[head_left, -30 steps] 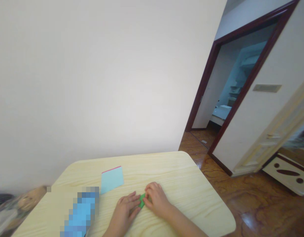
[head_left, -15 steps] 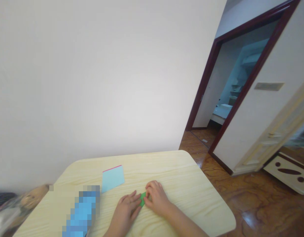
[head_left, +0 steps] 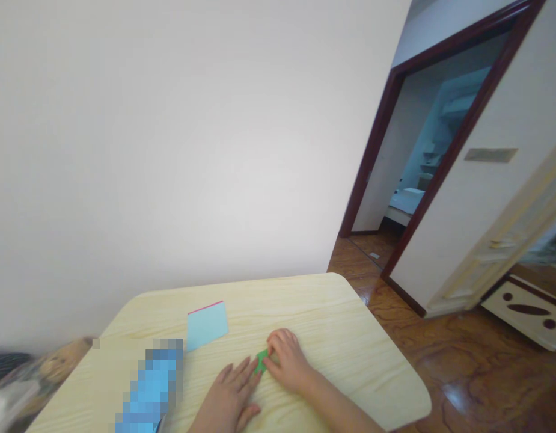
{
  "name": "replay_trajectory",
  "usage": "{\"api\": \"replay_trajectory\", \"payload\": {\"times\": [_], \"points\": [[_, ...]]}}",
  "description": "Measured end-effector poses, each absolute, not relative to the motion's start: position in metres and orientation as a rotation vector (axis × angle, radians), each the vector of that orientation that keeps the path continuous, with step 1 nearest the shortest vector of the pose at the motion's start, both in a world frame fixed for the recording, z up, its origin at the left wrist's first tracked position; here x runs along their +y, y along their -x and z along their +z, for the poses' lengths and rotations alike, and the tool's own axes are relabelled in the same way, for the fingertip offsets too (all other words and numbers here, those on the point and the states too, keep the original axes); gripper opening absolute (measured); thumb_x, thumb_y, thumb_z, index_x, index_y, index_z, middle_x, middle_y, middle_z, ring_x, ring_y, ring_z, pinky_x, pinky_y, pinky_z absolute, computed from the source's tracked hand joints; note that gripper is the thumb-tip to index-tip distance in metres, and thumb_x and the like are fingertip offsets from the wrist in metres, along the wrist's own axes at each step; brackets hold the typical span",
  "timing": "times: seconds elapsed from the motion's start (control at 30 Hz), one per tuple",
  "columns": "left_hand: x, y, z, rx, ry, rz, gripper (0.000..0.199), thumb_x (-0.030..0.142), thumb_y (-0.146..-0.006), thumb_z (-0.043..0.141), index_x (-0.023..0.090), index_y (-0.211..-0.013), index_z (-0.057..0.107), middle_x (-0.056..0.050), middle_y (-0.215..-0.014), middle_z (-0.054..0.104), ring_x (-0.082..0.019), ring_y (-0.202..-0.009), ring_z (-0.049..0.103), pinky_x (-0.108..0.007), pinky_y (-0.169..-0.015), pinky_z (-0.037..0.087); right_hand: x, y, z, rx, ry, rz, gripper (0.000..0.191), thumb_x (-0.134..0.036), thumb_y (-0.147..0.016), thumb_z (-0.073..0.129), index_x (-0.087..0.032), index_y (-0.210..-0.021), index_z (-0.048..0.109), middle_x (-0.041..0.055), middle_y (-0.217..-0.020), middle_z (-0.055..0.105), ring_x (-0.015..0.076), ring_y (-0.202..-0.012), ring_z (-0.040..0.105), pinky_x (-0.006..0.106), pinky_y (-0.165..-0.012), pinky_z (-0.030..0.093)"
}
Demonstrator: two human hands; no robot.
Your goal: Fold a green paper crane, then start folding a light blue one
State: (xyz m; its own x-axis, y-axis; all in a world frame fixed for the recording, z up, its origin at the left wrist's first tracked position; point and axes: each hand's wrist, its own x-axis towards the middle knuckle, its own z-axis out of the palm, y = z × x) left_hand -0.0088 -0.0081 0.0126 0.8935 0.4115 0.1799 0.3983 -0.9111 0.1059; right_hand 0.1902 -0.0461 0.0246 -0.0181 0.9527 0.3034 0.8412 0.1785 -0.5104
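Note:
A small green piece (head_left: 261, 361), which looks like folded paper, lies on the pale wooden table (head_left: 305, 300) between my hands. My left hand (head_left: 230, 394) rests flat with its fingers spread, their tips touching the left side of the piece and the thumb apart below. From the right, my right hand (head_left: 285, 359) has its fingers curled and closed on the piece's right side. Beyond my left hand lies a light blue sheet (head_left: 207, 326) with a pink strip along its far edge.
A blurred-out blue object (head_left: 149, 391) lies at the table's left front. Behind the table stands a white wall (head_left: 192, 150). A doorway with a dark red frame (head_left: 372, 147) is at the right. Bagged items (head_left: 16, 385) sit beyond the left edge.
The fingers of my left hand have spread and its thumb has moved down, away from the green piece. My right hand has barely moved.

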Motion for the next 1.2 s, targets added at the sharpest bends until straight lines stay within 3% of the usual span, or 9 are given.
{"api": "replay_trajectory", "payload": {"times": [0.2, 0.37, 0.5, 0.63, 0.77, 0.9, 1.2], "points": [[-0.018, 0.010, 0.028, 0.673, -2.918, 0.109, 0.063, 0.056, -0.081, 0.041, 0.032, -0.136, 0.021, -0.008, -0.140, 0.032, -0.028, -0.127, 0.033, -0.052, -0.098, 0.033, -0.041, -0.192, 0.016, -1.798, 1.703, 0.278, 0.015, -0.008, -0.074, 0.053, -0.021, -0.078, 0.048, 0.0008, -0.089, 0.055, 0.0169, -0.090, 0.048, 0.028, -0.079, 0.035], [-0.016, 0.010, 0.028, 0.637, -2.935, 0.103, 0.068, 0.063, -0.079, 0.033, 0.031, -0.137, 0.017, -0.010, -0.140, 0.032, -0.030, -0.126, 0.033, -0.052, -0.098, 0.033, -0.038, -0.177, 0.017, -1.658, 1.795, 0.206, 0.009, -0.018, -0.076, 0.053, -0.021, -0.084, 0.049, 0.0040, -0.087, 0.055, 0.0218, -0.090, 0.048, 0.033, -0.080, 0.035], [-0.007, 0.014, -0.002, 0.631, -2.985, 0.250, 0.072, 0.066, -0.075, 0.038, 0.031, -0.136, 0.021, -0.012, -0.138, 0.039, -0.034, -0.123, 0.039, -0.051, -0.094, 0.037, -0.039, -0.169, 0.020, -1.609, 1.837, 0.171, 0.016, -0.021, -0.071, 0.059, -0.022, -0.083, 0.049, 0.0032, -0.088, 0.053, 0.0226, -0.090, 0.048, 0.034, -0.081, 0.035], [-0.001, 0.017, -0.041, 0.687, -2.962, 0.438, 0.075, 0.066, -0.070, 0.048, 0.033, -0.134, 0.030, -0.008, -0.129, 0.053, -0.031, -0.116, 0.047, -0.044, -0.096, 0.034, -0.039, -0.169, 0.021, -1.630, 1.858, 0.175, 0.016, -0.021, -0.072, 0.059, -0.022, -0.084, 0.050, 0.0032, -0.089, 0.053, 0.0226, -0.091, 0.047, 0.034, -0.082, 0.034], [-0.002, 0.017, -0.058, 0.704, -2.951, 0.358, 0.072, 0.065, -0.072, 0.046, 0.033, -0.134, 0.029, -0.005, -0.137, 0.044, -0.032, -0.121, 0.041, -0.042, -0.096, 0.034, -0.040, -0.170, 0.022, -1.648, 1.845, 0.180, 0.017, -0.023, -0.072, 0.060, -0.023, -0.086, 0.050, 0.0033, -0.091, 0.053, 0.0234, -0.093, 0.047, 0.035, -0.083, 0.033], [-0.004, 0.017, -0.053, 0.632, -2.979, 0.300, 0.077, 0.067, -0.072, 0.043, 0.028, -0.137, 0.025, -0.006, -0.139, 0.039, -0.033, -0.122, 0.040, -0.044, -0.094, 0.037, -0.039, -0.171, 0.023, -1.676, 1.831, 0.196, 0.021, -0.023, -0.071, 0.061, -0.023, -0.089, 0.051, 0.0034, -0.095, 0.053, 0.0234, -0.095, 0.046, 0.035, -0.084, 0.032], [-0.029, 0.010, -0.008, 0.806, -2.875, 0.428, 0.060, 0.057, -0.076, 0.049, 0.030, -0.129, 0.041, -0.004, -0.129, 0.052, -0.026, -0.117, 0.049, -0.036, -0.093, 0.041, -0.036, -0.173, 0.023, -1.677, 1.838, 0.170, 0.023, -0.025, -0.071, 0.063, -0.024, -0.092, 0.053, 0.0025, -0.097, 0.054, 0.0224, -0.098, 0.046, 0.034, -0.085, 0.033]]}}
